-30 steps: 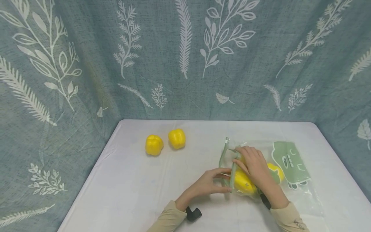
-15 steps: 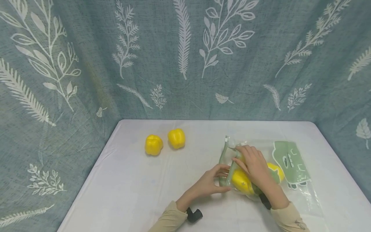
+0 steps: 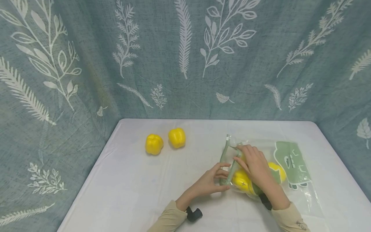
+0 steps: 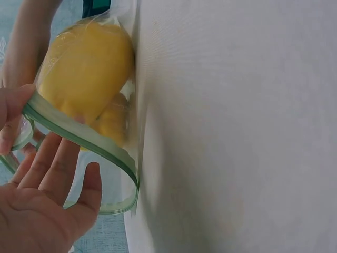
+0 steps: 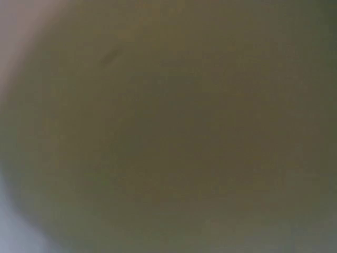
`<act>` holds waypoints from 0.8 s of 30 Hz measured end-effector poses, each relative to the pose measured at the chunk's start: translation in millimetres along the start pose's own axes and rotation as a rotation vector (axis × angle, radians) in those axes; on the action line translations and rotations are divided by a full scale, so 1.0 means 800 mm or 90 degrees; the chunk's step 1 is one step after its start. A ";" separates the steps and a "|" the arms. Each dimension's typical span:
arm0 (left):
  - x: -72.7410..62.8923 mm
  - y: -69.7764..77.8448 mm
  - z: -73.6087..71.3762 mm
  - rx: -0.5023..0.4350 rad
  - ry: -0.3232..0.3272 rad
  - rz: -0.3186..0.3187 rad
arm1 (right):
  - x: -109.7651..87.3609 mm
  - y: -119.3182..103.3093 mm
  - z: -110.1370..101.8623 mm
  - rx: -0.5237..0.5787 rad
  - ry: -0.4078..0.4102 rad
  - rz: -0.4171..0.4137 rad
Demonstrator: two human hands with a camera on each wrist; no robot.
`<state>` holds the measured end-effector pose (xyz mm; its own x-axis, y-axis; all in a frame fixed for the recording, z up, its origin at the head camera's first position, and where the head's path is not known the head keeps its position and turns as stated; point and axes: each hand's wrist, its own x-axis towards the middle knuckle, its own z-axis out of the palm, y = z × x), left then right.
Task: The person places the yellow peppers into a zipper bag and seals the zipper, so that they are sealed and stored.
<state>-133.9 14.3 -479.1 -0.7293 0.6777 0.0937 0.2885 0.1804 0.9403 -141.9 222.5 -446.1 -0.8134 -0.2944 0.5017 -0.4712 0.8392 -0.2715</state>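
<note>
A clear zip bag point(image 3: 307, 193) with a green seal strip and a green cartoon print lies on the table at right. Inside it are a yellow bell pepper point(image 3: 242, 182) near the mouth and another yellow pepper point(image 3: 280, 170) deeper in, partly behind the print. My left hand point(image 3: 207, 183) holds the near part of the bag's mouth, thumb on the strip point(image 4: 79, 132) and fingers behind it. Lying over the bag, my right hand point(image 3: 255, 164) grips the mouth's edge with thumb and fingers. The right wrist view is blurred and dark.
Two more yellow bell peppers, one left point(image 3: 154, 144) and one right point(image 3: 177, 138), rest toward the back left of the white table point(image 3: 116, 193). A blue-green leaf-patterned curtain point(image 3: 162, 64) hangs behind and at the sides.
The near end of the bag's seal strip has shifted left and now slants. My left fingers have moved slightly up at the mouth. My right hand stays almost still.
</note>
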 end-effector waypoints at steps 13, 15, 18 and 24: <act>-0.001 0.000 -0.002 0.002 -0.012 0.012 | 0.000 0.001 0.002 0.010 -0.001 0.005; -0.001 0.000 -0.003 -0.001 -0.016 0.005 | -0.001 0.001 0.001 0.014 -0.002 0.007; -0.001 0.001 -0.006 0.008 -0.019 0.005 | -0.001 0.001 0.001 0.018 -0.002 0.008; -0.002 0.000 -0.013 0.017 -0.018 0.021 | 0.000 0.001 0.001 0.026 0.002 0.007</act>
<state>-138.9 5.9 -475.9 -0.7012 0.7037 0.1148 0.3291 0.1766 0.9276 -142.5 223.1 -446.9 -0.8171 -0.2840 0.5017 -0.4761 0.8232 -0.3094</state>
